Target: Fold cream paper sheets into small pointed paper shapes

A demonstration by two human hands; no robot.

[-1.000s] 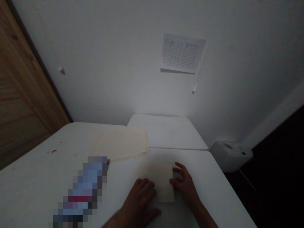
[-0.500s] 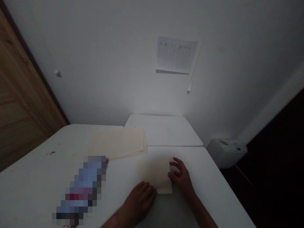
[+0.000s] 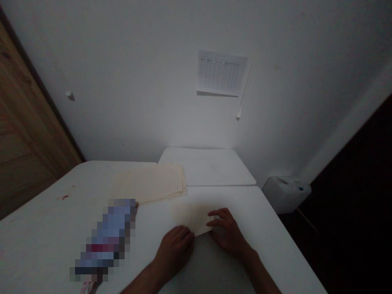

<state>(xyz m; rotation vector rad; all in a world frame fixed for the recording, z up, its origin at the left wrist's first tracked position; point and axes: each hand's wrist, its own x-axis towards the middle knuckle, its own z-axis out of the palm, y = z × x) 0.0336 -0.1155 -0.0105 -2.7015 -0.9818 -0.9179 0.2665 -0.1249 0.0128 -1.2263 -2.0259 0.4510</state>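
Note:
A small cream sheet of paper (image 3: 191, 216) lies on the white table (image 3: 45, 228) in front of me. My left hand (image 3: 174, 249) rests flat on the table at the sheet's near left corner, fingers together and stretched out. My right hand (image 3: 228, 232) lies on the sheet's right edge with fingers spread, pressing it down. Neither hand grips anything. The sheet looks shorter than before, as if its near part is folded.
A stack of cream sheets (image 3: 151, 183) lies further back on the table. A blurred-out object (image 3: 105, 239) sits to the left. A second white table (image 3: 208, 165) abuts the wall. A white container (image 3: 286, 192) stands at the right, a printed chart (image 3: 221, 73) hangs on the wall.
The sheet's near edge has moved away from me, so it looks shorter. My right hand slid left onto the sheet; my left hand drew back to its near corner.

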